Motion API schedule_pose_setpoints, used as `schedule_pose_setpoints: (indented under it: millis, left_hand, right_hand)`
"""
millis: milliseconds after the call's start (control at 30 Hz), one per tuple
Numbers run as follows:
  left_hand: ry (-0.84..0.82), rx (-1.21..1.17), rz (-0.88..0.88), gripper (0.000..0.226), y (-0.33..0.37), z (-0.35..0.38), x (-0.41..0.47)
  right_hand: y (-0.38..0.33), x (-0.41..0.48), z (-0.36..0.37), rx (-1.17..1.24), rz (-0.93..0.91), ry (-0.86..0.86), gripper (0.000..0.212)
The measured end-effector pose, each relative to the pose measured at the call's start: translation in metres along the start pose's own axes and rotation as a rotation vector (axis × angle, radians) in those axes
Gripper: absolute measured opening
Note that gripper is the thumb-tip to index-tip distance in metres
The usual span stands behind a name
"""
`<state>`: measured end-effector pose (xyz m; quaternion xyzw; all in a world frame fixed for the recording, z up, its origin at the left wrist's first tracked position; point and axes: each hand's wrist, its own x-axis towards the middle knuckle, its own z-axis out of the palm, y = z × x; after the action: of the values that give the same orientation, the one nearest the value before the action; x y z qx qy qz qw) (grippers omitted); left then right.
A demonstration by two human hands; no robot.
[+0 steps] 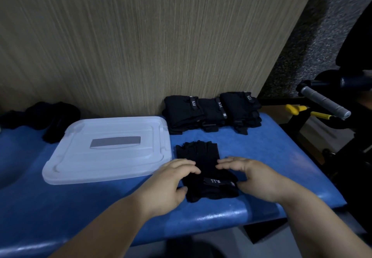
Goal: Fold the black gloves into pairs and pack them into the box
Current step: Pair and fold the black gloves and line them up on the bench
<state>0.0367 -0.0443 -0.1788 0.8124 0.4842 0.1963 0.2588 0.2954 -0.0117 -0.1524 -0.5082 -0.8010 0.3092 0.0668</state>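
A black fingerless glove pair [203, 165] lies flat on the blue padded bench, its wrist strap with white lettering towards me. My left hand [169, 183] grips its left edge, thumb under the cuff and fingers on top. From the other side my right hand [255, 177] holds the right edge near the strap. A white translucent box [108, 149] with its lid on and a grey label sits to the left. Three folded glove bundles [211, 110] stand in a row against the wall behind.
A loose heap of black gloves [46, 118] lies at the far left behind the box. The blue bench [281, 157] ends at the right, where a grey-handled bar [326, 102], yellow-handled tools [298, 109] and dark equipment stand. A wood-grain wall rises behind.
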Motion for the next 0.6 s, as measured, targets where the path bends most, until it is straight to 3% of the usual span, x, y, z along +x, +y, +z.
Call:
schedule_pose_setpoints:
  millis: [233,433,600]
  left_hand:
    - [0.156,-0.011,-0.055,0.044,0.008,0.007,0.005]
    - [0.211,-0.094,-0.118,0.013,0.011,0.008,0.006]
    - [0.212,-0.276,-0.227,0.02,0.018,0.006,0.007]
  right_hand:
    - [-0.001,-0.001,-0.001,0.032,0.01,-0.021,0.068]
    - [-0.007,-0.006,-0.006,0.08,-0.012,0.019,0.066]
    - [-0.02,-0.005,0.0,0.181,-0.035,0.153,0.047]
